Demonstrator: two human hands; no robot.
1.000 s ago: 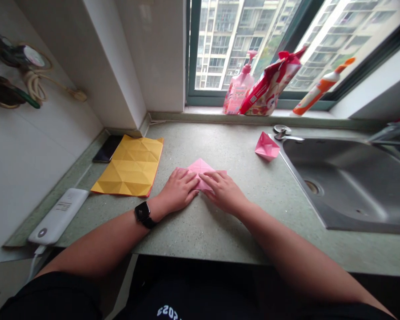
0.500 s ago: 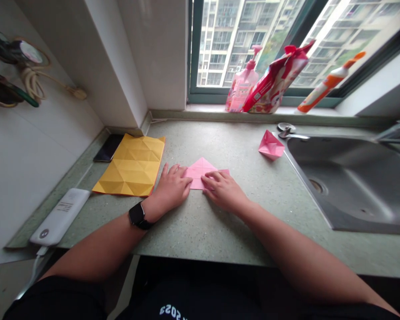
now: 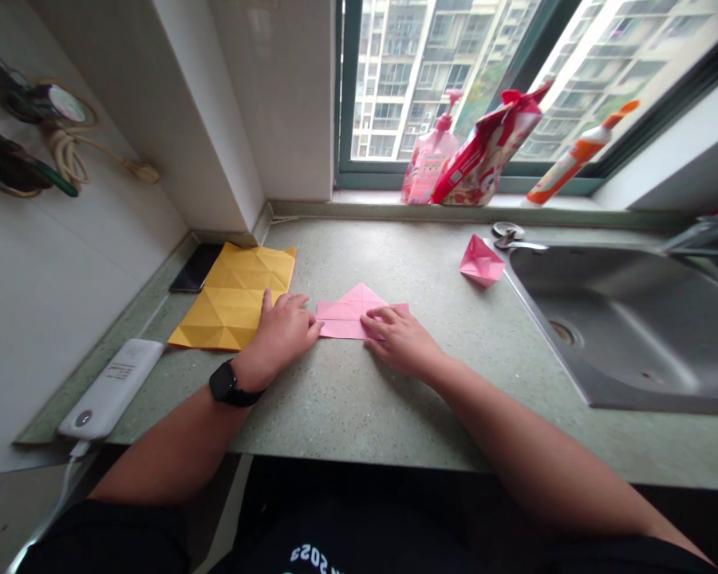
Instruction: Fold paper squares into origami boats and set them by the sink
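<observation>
A pink sheet of paper [image 3: 345, 314], folded to a peak at the far side with a straight near edge, lies flat on the countertop in front of me. My right hand [image 3: 400, 336] rests on its right part, fingers spread and covering some of it. At the paper's left end is my left hand [image 3: 284, 328], its fingers apart and its thumb at the edge. That hand also covers the right side of the creased yellow paper [image 3: 227, 311]. Farther right stands a small folded pink paper shape [image 3: 482, 261], near the sink.
A steel sink [image 3: 634, 319] is set into the counter [image 3: 347, 399] at right. On the left lie a white power bank [image 3: 112, 388] with a cable and a dark phone [image 3: 195, 268]. A pump bottle [image 3: 429, 163], a red bag [image 3: 484, 155] and an orange-white bottle [image 3: 568, 163] line the windowsill.
My left hand has slid left along the pink paper to its end, uncovering the left part. My right hand stays in place on the paper. The view has shifted slightly.
</observation>
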